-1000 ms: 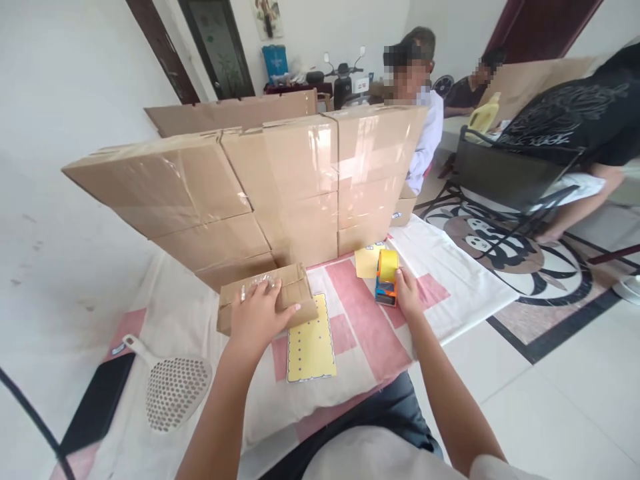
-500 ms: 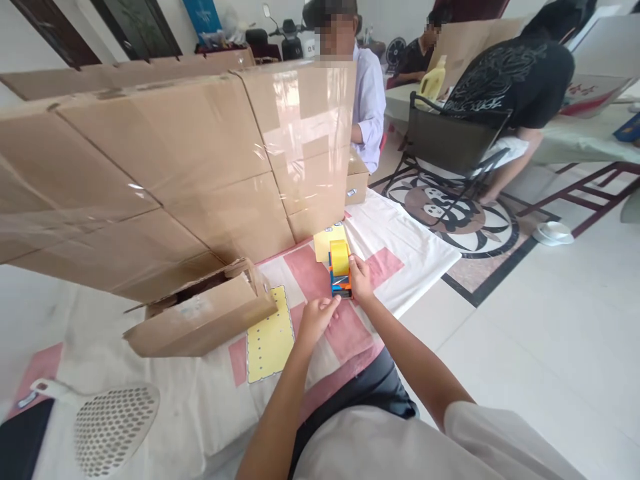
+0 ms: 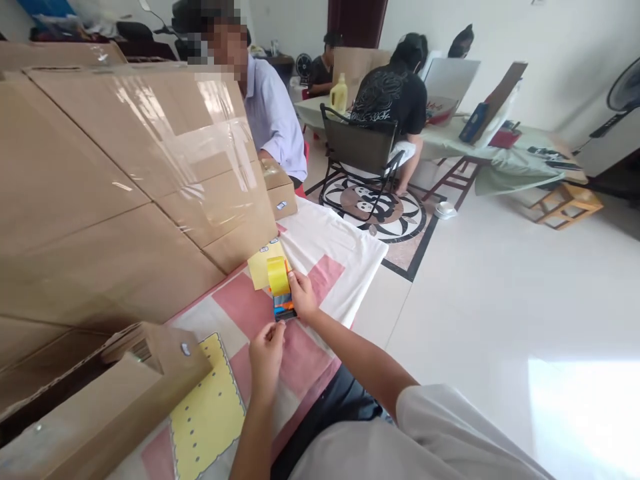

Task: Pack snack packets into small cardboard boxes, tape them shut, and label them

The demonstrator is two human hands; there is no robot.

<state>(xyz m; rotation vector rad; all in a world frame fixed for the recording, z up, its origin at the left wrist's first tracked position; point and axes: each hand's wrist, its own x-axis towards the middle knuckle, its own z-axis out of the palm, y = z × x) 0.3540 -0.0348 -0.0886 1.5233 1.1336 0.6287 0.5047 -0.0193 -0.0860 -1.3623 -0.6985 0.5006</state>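
Tape dispenser [image 3: 280, 293] sits on the pink-and-white cloth [image 3: 345, 250], mid-scene, just near of the cardboard wall [image 3: 125, 187]. Right hand [image 3: 301, 297] is wrapped round its right side, holding it down. Left hand [image 3: 267, 353] is right below it, fingers pressed together like it's pinching the tape end at the dispenser's near edge, though the tape itself is too thin to see.

Compared with half a second ago, the left hand has closed in on the dispenser's mouth and the camera has swung right, so the open box [image 3: 100, 407] now sits at the near left corner. Yellow dotted sheet [image 3: 207, 413] lies beside it. Other people sit at a far table [image 3: 500, 143].
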